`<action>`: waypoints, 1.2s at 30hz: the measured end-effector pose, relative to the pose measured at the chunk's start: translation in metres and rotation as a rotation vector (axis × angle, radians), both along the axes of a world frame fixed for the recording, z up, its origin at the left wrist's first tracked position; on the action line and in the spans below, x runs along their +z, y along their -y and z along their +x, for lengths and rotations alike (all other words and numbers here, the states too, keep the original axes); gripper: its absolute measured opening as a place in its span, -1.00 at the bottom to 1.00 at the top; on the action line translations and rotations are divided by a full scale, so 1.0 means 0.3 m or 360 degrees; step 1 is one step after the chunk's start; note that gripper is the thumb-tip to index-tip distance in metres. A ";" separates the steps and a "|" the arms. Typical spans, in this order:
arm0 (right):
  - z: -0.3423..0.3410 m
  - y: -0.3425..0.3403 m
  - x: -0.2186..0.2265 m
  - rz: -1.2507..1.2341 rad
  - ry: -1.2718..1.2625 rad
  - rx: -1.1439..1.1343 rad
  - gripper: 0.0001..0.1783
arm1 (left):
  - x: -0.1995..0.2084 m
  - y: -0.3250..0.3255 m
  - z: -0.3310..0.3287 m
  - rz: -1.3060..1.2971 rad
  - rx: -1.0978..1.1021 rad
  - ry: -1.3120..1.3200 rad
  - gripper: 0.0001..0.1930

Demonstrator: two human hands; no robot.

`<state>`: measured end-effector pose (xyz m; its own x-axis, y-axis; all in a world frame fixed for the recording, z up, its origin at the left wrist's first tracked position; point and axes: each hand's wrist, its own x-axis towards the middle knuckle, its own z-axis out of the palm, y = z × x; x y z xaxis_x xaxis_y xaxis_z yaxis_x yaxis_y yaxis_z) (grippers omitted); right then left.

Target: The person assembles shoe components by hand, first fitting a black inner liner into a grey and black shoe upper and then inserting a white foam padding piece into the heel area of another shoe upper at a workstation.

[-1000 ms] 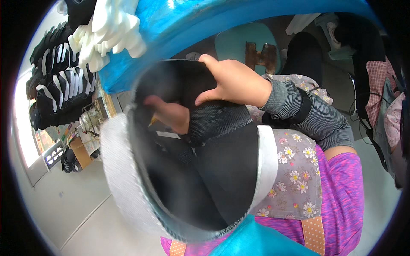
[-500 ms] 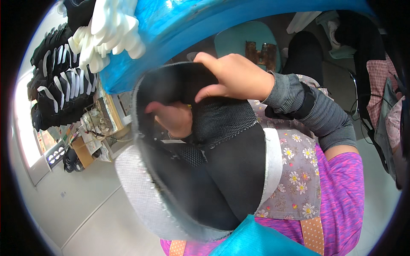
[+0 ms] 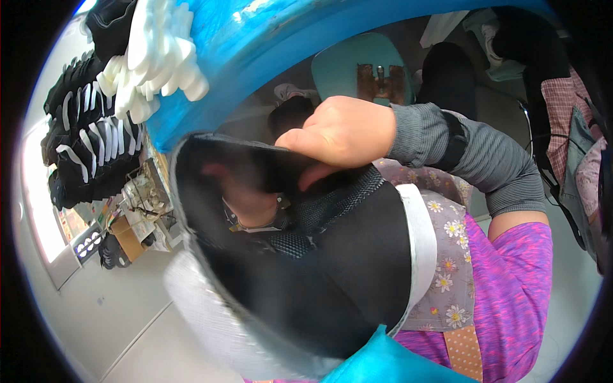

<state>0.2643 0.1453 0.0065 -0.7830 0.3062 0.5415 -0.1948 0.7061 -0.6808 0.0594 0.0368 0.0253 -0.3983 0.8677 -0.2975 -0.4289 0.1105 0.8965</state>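
A large black piece with mesh panels and white edge strips, apparently a shoe upper [image 3: 345, 268], is spread close before me, its open side facing up. My right hand [image 3: 345, 131] pinches its far rim, fingers closed over the edge with the thumb on the near side. Within the dark opening shows my left hand [image 3: 250, 203], dim and smeared by motion. One of its fingers lies near the left inner wall, and the rest cannot be made out. A pale white band borders the piece at its lower left, blurred.
A blue plastic-covered surface [image 3: 242, 60] curves across the top, with white foam-like pieces [image 3: 159, 60] piled at its left. Black pieces with white strips [image 3: 92, 131] hang at far left. Beyond is a green stool [image 3: 332, 70] bearing rusty metal. Dark-clothed legs [image 3: 447, 80] appear behind.
My right hand has shifted slightly down and left, its fingers closing over the rim. The upper's far rim has dropped and tilted. My left hand has moved down inside the opening.
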 end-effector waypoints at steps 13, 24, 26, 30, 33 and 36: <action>0.015 -0.087 -0.016 -0.1543 -0.0517 -0.0364 -0.39 | 0.052 -0.222 0.174 0.0449 -0.0231 -0.1149 -0.81; 0.058 -0.159 -0.092 -0.1731 -0.0896 0.0443 -0.71 | 0.133 -0.132 0.145 0.0382 -0.1009 -0.1603 -0.63; 0.015 -0.122 -0.117 -0.1902 -0.0857 0.0525 -0.70 | 0.133 -0.126 0.147 0.0453 -0.1018 -0.1372 -0.55; -0.057 -0.005 -0.116 -0.2223 -0.0715 0.0205 -0.63 | 0.079 -0.108 0.128 0.1041 -0.1001 -0.1565 -0.48; -0.075 0.034 -0.078 -0.1928 -0.0512 -0.0173 -0.55 | 0.062 -0.091 0.100 0.0943 -0.1173 -0.1534 -0.55; -0.075 0.029 -0.049 -0.1189 -0.0215 -0.0631 -0.46 | 0.059 -0.096 0.059 0.0724 -0.1179 -0.1438 -0.59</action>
<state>0.2420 0.1365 -0.0081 -0.4857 0.8576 0.1695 -0.1414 0.1143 -0.9833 0.0771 0.0658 0.0430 0.3234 0.9222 0.2122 0.3909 -0.3344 0.8576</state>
